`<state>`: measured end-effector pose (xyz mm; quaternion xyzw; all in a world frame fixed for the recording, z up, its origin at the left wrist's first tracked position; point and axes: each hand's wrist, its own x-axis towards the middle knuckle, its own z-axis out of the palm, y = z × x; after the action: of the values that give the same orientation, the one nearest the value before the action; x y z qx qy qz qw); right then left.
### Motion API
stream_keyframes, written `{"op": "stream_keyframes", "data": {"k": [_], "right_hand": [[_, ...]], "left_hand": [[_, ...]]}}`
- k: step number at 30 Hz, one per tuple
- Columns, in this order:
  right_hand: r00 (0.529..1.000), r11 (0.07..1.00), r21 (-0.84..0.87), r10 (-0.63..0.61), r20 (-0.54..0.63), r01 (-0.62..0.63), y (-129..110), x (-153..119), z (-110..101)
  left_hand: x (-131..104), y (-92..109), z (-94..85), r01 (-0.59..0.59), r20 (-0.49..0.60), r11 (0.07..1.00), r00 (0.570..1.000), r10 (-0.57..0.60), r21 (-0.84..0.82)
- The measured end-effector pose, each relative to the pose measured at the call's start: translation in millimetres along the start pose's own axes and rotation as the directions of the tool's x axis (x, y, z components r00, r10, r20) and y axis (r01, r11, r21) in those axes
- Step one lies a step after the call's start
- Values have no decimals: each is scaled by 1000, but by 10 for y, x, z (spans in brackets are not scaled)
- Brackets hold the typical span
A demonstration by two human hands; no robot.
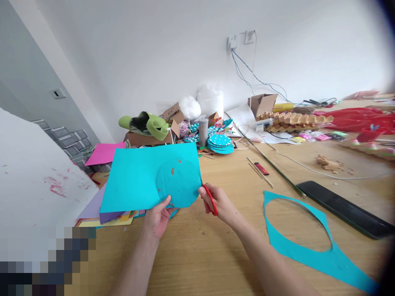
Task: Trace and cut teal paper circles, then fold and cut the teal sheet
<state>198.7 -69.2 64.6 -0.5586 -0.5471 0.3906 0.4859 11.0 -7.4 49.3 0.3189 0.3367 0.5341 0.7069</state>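
My left hand [158, 216] grips the lower edge of a blue paper sheet [132, 176], thumb on top and fingers beneath. A round outline with a few brown spots shows at the sheet's right end, where the corner below is cut along the curve. In my right hand [217, 201] are red-handled scissors [210, 200], closed around by the fingers. Their blades meet the sheet's right edge and are mostly hidden. On the table to the right lies a blue paper offcut [277, 238] with a large round hole.
Coloured paper sheets [117, 218] lie under the held sheet at left. Blue discs [220, 142], a grey bottle [203, 131] and a cardboard box [142, 139] stand by the wall. Rightward are thin sticks [261, 172], a green rod [271, 160], a black tray-like object [342, 205] and egg cartons [293, 120].
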Motion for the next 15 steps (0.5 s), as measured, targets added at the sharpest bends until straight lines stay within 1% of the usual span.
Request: {"op": "stream_keyframes", "data": {"k": [5, 12, 15], "right_hand": [[1000, 1000, 10, 5, 10, -5, -44, -16, -16], [999, 1000, -4, -24, -44, 23, 21, 10, 2], [1000, 1000, 0, -3, -27, 2, 23, 10, -13]], "left_hand": [[-10, -6, 10, -6, 11, 1000, 1000, 6, 0], [-6, 0, -1, 10, 11, 1000, 1000, -10, 10], [7, -3, -15, 9, 18, 1000, 1000, -9, 10]]}}
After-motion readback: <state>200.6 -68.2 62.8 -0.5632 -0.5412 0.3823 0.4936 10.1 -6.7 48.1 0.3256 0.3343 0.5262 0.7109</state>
